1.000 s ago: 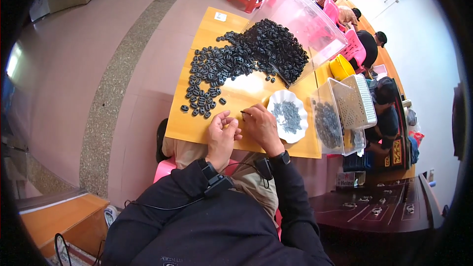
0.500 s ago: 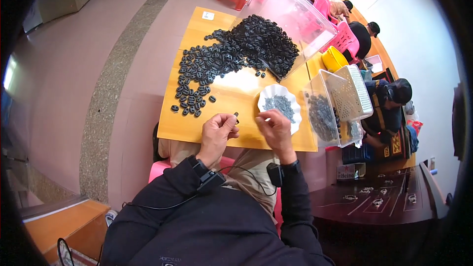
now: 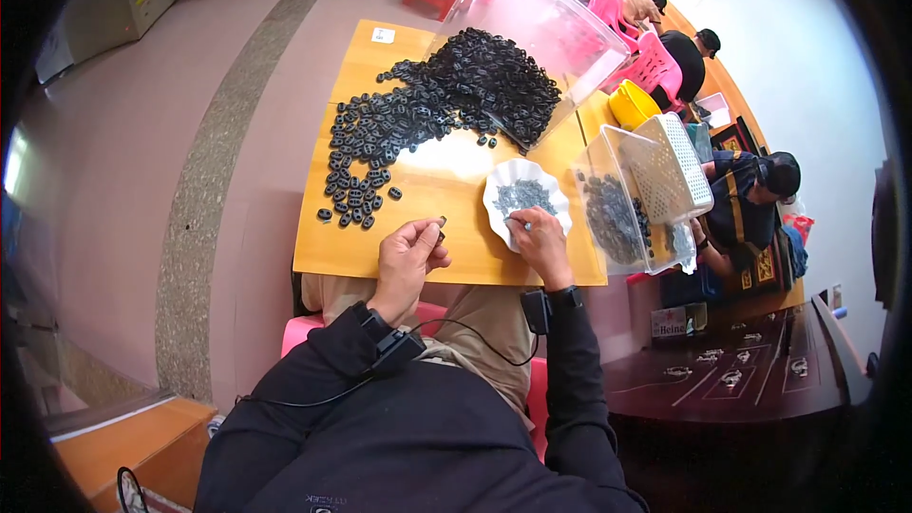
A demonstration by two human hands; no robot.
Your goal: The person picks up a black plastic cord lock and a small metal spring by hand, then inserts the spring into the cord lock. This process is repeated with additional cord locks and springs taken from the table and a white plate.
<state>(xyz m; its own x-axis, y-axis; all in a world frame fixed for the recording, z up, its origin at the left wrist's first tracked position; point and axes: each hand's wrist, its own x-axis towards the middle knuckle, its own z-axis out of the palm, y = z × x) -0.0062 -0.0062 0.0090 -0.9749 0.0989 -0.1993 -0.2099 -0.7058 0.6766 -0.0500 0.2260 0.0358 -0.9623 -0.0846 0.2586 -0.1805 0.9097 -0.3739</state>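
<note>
My left hand (image 3: 407,258) is closed over the table's near edge, pinching a small black plastic piece (image 3: 442,221) between thumb and fingertips. At the near rim of a white scalloped dish (image 3: 495,192), my right hand (image 3: 543,242) has its fingers drawn together; whatever is in them is too small to make out. Many tiny grey parts (image 3: 525,195) lie in that dish. Beyond my left hand, oval black pieces with holes (image 3: 366,138) are spread over the wooden table (image 3: 446,185), merging into a tall heap (image 3: 499,81) farther back.
A large clear bin (image 3: 570,24) lies on its side behind the heap. To the right are a clear box (image 3: 617,228) of black pieces, a white perforated basket (image 3: 676,176) and a yellow bowl (image 3: 632,106). Another person (image 3: 746,195) sits at the far right.
My right hand has moved down onto the dish's near side. The left hand still holds the black piece. The whole view has shifted slightly.
</note>
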